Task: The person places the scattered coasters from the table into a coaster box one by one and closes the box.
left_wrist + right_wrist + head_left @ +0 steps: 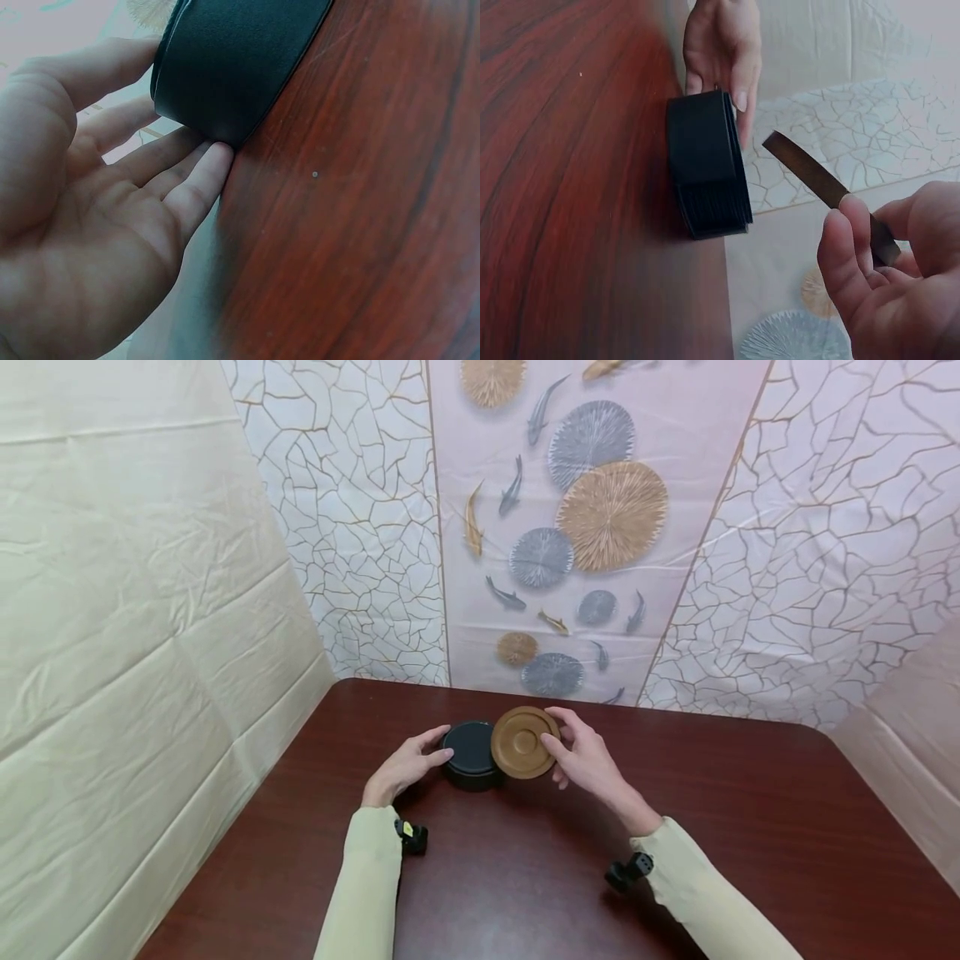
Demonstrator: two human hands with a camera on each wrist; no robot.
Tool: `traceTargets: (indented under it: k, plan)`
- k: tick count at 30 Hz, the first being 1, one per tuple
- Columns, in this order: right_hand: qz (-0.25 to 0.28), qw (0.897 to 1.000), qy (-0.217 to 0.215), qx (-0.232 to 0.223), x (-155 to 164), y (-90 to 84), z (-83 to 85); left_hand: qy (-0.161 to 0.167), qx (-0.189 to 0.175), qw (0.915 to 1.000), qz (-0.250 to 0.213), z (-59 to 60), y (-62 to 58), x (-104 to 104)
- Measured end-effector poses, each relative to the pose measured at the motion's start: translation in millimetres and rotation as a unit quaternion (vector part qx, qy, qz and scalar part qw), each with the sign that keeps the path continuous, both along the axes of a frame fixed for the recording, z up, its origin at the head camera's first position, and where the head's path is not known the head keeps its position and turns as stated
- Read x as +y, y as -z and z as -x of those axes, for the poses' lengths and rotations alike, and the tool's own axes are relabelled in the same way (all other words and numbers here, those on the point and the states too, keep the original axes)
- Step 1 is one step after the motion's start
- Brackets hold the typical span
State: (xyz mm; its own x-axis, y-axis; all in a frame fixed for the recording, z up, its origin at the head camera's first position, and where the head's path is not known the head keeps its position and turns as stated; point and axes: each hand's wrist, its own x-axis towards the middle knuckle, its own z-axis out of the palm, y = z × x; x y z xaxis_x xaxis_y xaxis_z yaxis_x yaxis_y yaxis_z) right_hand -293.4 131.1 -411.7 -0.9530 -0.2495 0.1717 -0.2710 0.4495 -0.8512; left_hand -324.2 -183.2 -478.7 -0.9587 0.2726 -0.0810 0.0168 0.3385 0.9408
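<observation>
A black round coaster holder (469,748) stands on the table, its smooth side wall (225,67) filling the top of the left wrist view. My left hand (405,767) holds it from the left, thumb at the top rim and the other fingers along the side, the little finger low by the tabletop. In my right hand (588,760) a brown round coaster (517,760) with a raised rim and a small ringed centre is pinched near its right edge. The coaster is tilted up beside the holder and overlaps its right side in the head view. From the right wrist, the coaster (810,174) appears edge-on, apart from the ribbed holder (703,146).
The dark red-brown wooden table (487,877) runs back to a patterned cloth backdrop (480,635) with fish and round leaf prints. A pale cloth (150,652) hangs along the left side. Small black cameras (411,837) sit at both wrists.
</observation>
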Motion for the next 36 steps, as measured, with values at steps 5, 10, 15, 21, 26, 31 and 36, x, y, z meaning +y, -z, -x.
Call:
traceTargets:
  k: [5, 10, 15, 21, 26, 31, 36]
  plan:
    - [0.035, 0.999, -0.002, -0.017, -12, 6.6, 7.9, 0.004, 0.002, 1.0, -0.005, 0.8, 0.1, -1]
    - [0.065, 0.997, -0.01, -0.035, -23, 10.3, 13.8, 0.003, 0.001, 1.0, -0.006, -2.3, -2.1, -1]
    - [0.087, 0.995, -0.017, -0.05, -33, 13.3, 18.6, 0.002, 0.005, 1.0, -0.002, -2.6, -1.6, -1]
    - [0.092, 0.994, -0.019, -0.06, -43, 16.7, 25.8, 0.0, 0.005, 1.0, -0.001, -0.4, -1.6, -1]
    - [0.086, 0.993, -0.009, -0.083, -51, 21.4, 33.1, -0.001, 0.004, 1.0, -0.001, 0.9, 0.2, -2]
    - [0.098, 0.99, -0.011, -0.098, -58, 25.4, 35.8, 0.005, 0.005, 0.9999, -0.007, 1.5, 1.6, -2]
    - [0.103, 0.988, -0.013, -0.117, -64, 27.1, 35.9, 0.003, 0.008, 0.9999, -0.008, 1.5, 0.9, -1]
